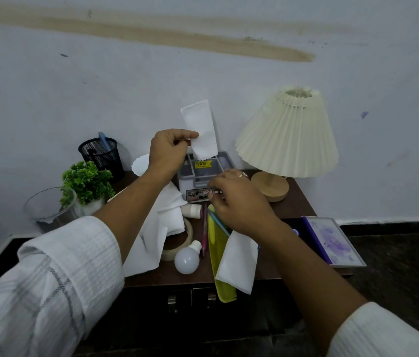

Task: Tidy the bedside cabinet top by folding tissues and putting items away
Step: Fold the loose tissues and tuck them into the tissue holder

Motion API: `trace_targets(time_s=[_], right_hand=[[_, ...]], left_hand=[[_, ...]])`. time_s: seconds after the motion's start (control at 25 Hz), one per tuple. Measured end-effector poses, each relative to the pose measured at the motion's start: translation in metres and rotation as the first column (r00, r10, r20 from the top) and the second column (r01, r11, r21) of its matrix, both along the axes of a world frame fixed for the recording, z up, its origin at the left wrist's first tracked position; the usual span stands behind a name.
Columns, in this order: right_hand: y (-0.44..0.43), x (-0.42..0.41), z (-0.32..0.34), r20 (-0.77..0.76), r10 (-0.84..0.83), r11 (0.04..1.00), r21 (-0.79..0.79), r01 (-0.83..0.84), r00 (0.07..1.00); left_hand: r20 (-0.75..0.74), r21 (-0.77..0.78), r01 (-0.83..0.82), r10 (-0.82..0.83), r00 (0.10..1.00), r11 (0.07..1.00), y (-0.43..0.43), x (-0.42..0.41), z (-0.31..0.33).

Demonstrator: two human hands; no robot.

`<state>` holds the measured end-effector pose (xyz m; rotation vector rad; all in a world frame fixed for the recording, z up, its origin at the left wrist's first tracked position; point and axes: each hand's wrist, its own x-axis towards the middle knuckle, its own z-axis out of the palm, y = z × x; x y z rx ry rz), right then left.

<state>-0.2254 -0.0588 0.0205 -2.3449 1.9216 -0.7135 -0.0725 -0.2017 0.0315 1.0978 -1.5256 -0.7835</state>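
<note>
My left hand pinches a narrow folded white tissue and holds it upright above a grey compartment organiser at the back of the brown cabinet top. My right hand hovers at the organiser's front, fingers loosely curled, with nothing seen in it. Crumpled loose tissues lie under my left forearm. Another tissue lies under my right wrist, draped over a yellow-green comb.
A light bulb, a tape roll, pens and a small white bottle lie mid-cabinet. A pleated lamp stands right. A mesh cup, plant, glass and white bowl stand left. A purple picture frame overhangs the right edge.
</note>
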Motion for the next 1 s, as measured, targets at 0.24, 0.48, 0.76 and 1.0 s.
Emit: trace_targets(time_s=[0.24,0.48,0.76,1.0], right_hand=[[0.002,-0.001,0.001,0.072,-0.074,0.997,0.023,0.072,0.995],[0.001,-0.003,0.002,0.062,-0.078,0.996,0.055,0.075,0.995],[0.000,0.001,0.001,0.053,-0.073,0.997,0.026,0.071,0.996],[0.000,0.001,0.000,0.049,-0.069,0.997,0.023,0.068,0.996]], left_hand=[[0.023,-0.040,0.019,-0.018,1.000,0.999,-0.001,0.005,0.007],[0.045,-0.056,-0.057,0.060,0.997,0.997,-0.007,0.003,0.006],[0.171,-0.140,-0.025,0.049,0.984,0.990,-0.013,0.005,0.011],[0.203,-0.139,-0.027,0.055,0.978,0.990,-0.014,0.011,0.009]])
